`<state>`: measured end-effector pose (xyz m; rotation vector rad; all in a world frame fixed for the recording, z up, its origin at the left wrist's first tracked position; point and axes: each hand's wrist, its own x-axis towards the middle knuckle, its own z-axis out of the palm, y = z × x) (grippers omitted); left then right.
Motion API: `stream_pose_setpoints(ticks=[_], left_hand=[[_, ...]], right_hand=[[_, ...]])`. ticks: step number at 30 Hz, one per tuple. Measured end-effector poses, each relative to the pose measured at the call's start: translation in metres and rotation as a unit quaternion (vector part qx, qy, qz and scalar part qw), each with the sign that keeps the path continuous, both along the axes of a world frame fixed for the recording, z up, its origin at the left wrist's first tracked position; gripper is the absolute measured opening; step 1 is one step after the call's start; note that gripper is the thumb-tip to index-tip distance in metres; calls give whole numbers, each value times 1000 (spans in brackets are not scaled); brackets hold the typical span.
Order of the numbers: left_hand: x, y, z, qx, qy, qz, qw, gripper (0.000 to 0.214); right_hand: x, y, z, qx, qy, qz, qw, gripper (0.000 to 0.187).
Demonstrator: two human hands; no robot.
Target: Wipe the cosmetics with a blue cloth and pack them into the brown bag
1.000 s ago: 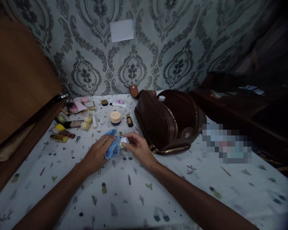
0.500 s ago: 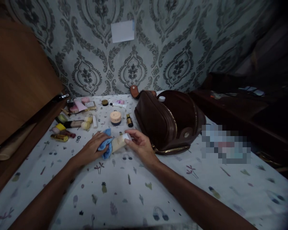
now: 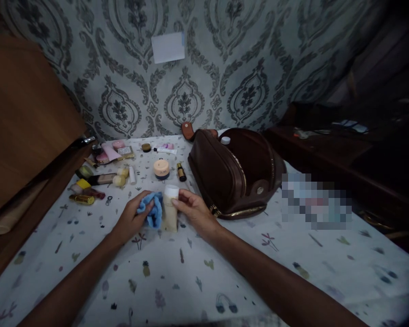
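Note:
In my left hand (image 3: 135, 215) a crumpled blue cloth (image 3: 152, 210) is gripped, its folds pressed between thumb and fingers. My right hand (image 3: 195, 209) holds a beige squeeze tube (image 3: 171, 213) with a white cap (image 3: 171, 191), fingers around its upper part. The tube is nearly upright, cap at the top, just right of the cloth. Beyond the hands stand a peach jar with a dark base (image 3: 161, 169) and a small black-and-gold bottle (image 3: 181, 172).
A brown leather bag (image 3: 221, 175) with gold zips stands right of my hands, a white cap (image 3: 225, 141) on it. Several cosmetics, including a gold tube (image 3: 82, 200) and a pink tube (image 3: 110, 152), lie at the left. A wooden panel (image 3: 27, 122) rises at the far left.
The tube has turned from slanting to nearly upright. The cloth, wrapped around its lower end before, is now beside it in my left hand. The view has shifted slightly.

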<state>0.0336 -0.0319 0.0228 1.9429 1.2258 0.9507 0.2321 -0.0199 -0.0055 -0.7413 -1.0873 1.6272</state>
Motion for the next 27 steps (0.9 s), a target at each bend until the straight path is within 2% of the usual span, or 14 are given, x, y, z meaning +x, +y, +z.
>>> stream_pose_setpoints(ticks=[2, 6, 8, 11, 14, 19, 22, 27], left_hand=[[5, -4, 1, -6, -49, 19, 999, 37], [10, -11, 4, -63, -92, -1, 994, 56], [10, -12, 6, -84, -108, -34, 990, 57], [8, -12, 6, -92, -120, -66, 986, 47], [8, -13, 6, -59, -115, -15, 992, 39], [3, -15, 6, 8, -83, 54, 995, 36], [0, -15, 8, 54, -35, 42, 997, 36], [1, -14, 10, 55, -10, 35, 998, 40]], right_hand=[[0, -3, 1, -16, 13, 21, 1000, 50], [0, -10, 6, -75, 36, 87, 993, 69], [0, -13, 9, -105, 59, 117, 986, 67], [-2, -16, 11, -144, 100, 141, 974, 56], [-2, -17, 12, -177, 121, 179, 960, 42], [5, -18, 16, -171, 104, 349, 916, 50], [8, -17, 15, -153, 71, 358, 918, 44], [6, -18, 14, -114, 37, 336, 934, 45]])
